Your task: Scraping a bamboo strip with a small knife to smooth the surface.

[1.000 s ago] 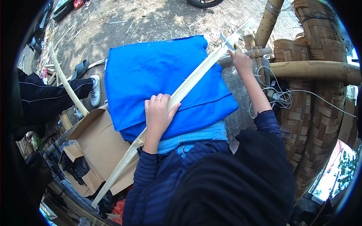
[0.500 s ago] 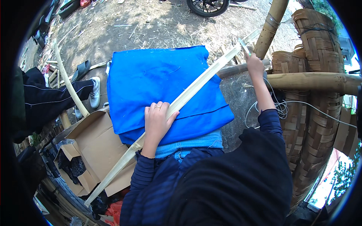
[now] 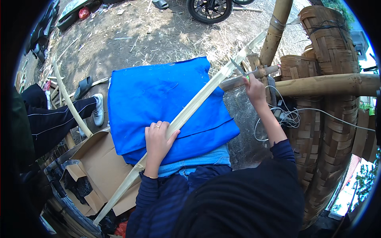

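Observation:
A long pale bamboo strip [image 3: 195, 104] lies slantwise across the blue cloth [image 3: 158, 93] spread over my lap, running from lower left to upper right. My left hand [image 3: 157, 139] is closed round the strip near my waist, a ring on one finger. In my right hand [image 3: 255, 91] is a knife [image 3: 238, 66] with a greenish handle, gripped in closed fingers. Its blade meets or lies just over the strip's far part; whether it cuts in I cannot tell. The strip's near end reaches down over a cardboard box.
The open cardboard box [image 3: 104, 166] stands at my left, beside another person's leg [image 3: 61, 113]. To the right are bamboo poles [image 3: 329, 84], large woven bamboo rolls [image 3: 333, 131] and a coiled grey cable [image 3: 290, 119]. A motorcycle wheel [image 3: 209, 10] is at the far side, on littered ground.
My right hand and the knife have moved left and nearer to me along the strip. My left hand stays on the strip. The whole view has shifted slightly.

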